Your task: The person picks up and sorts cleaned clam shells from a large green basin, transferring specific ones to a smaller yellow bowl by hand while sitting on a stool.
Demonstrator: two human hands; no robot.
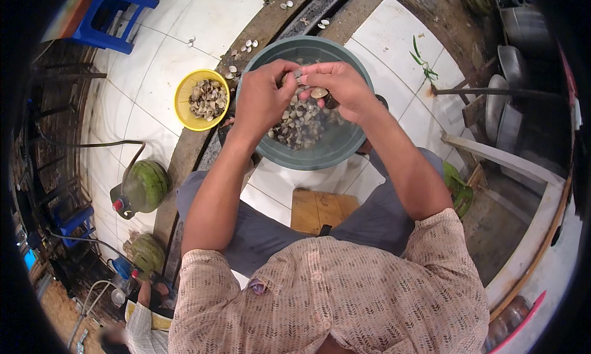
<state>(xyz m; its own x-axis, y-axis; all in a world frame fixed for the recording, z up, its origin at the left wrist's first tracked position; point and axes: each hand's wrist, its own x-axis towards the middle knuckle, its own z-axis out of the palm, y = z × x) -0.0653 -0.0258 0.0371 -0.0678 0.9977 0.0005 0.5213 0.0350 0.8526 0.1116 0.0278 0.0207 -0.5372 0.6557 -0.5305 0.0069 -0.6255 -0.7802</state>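
Observation:
Both of my hands meet over a grey-green plastic basin (362,144) of cloudy water with many clams (300,123) in it. Between the thumb and fingers of my left hand (263,95) is a small clam, mostly covered by the fingers. My right hand (346,84) pinches a small flat grey piece (298,72) against it; whether that is a shell or a coin, I cannot tell. A pale clam (318,92) and a dark shell (330,101) rest in the curled lower fingers of the right hand.
Left of the basin stands a yellow plastic basket (180,107) of clams. Loose shells (249,44) lie along the floor channel. Green gas cylinders (145,185) with hoses, a blue stool (99,31) and a wooden seat (318,211) are around me. Another person (145,328) is at lower left.

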